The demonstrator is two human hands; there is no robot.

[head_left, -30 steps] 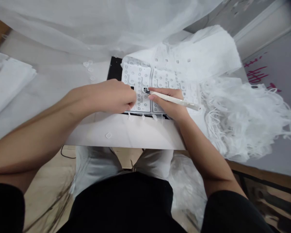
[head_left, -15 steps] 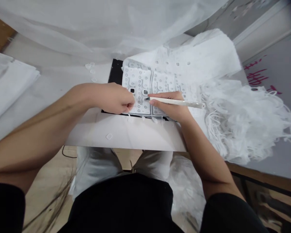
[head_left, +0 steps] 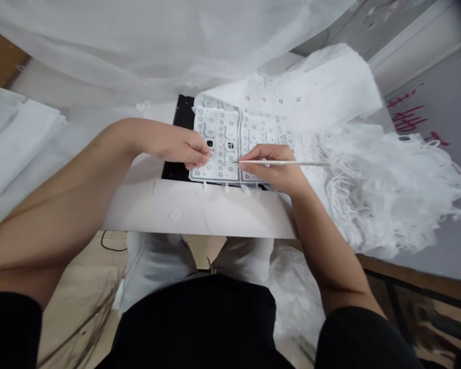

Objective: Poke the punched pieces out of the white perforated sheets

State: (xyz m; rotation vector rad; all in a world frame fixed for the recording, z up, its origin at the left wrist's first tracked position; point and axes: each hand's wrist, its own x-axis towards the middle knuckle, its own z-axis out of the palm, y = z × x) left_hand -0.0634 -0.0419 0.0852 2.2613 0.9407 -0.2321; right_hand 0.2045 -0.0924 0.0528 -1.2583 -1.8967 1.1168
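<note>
My left hand (head_left: 192,148) is closed, thumb and fingers pinched together over the left part of a white panel with rows of round marks and small square cut-outs (head_left: 226,120). Whatever may be between those fingertips is hidden. My right hand (head_left: 274,163) grips a slim, pale, pointed tool (head_left: 307,163), whose exact kind I cannot tell. Its tip points left, close over the panel near a cut-out. Underneath the panel lies a black board (head_left: 182,115), showing at the left. Small pale tabs stick out along the panel's front edge.
A heap of white sheets with cords (head_left: 392,195) lies to the right. White sheets (head_left: 26,133) are stacked at the left. A small clear piece (head_left: 174,216) rests near the table's front edge (head_left: 215,218). Translucent plastic sheeting (head_left: 169,41) hangs behind.
My left hand has lifted and shifted slightly left, its fingers now pinched more visibly. The tool in my right hand has turned edge-on, and its tip has moved slightly right and down.
</note>
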